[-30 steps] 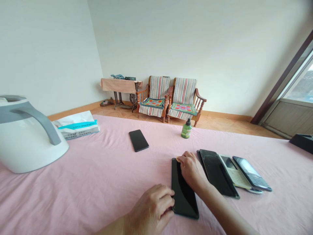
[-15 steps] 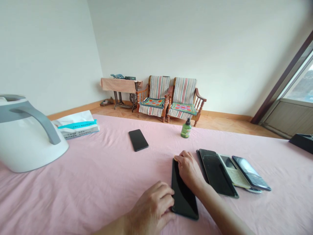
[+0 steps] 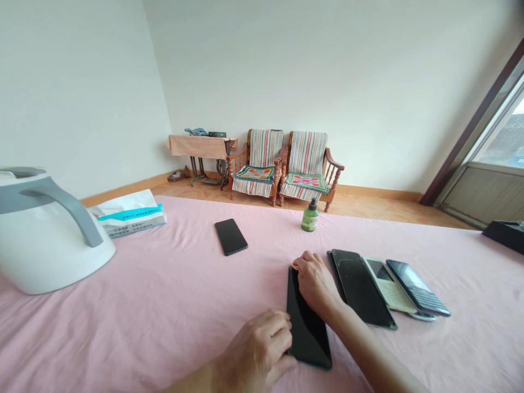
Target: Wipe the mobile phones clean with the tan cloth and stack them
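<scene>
A large black phone or small tablet (image 3: 308, 322) lies screen up on the pink cloth in front of me. My left hand (image 3: 262, 346) grips its lower left edge, fingers curled against the side. Over its top end, my right hand (image 3: 314, 278) is closed with the fingertips pressed together at the upper left corner. A small yellowish bit shows at those fingertips, too small to name. Right of this hand lie a dark phone (image 3: 362, 289) on top of another, a white keypad phone (image 3: 391, 286) and a shiny dark keypad phone (image 3: 418, 289).
Another black phone (image 3: 231, 237) lies farther back, left of my hands. Behind them stands a green pump bottle (image 3: 310, 216). A white kettle (image 3: 49, 240) and a tissue pack (image 3: 131, 215) are at the left. A black object (image 3: 503, 237) sits at the right edge.
The view has tilted slightly. My left hand has shifted a little, its thumb moving right along the lower edge of the black device. My right hand stays at the upper corner.
</scene>
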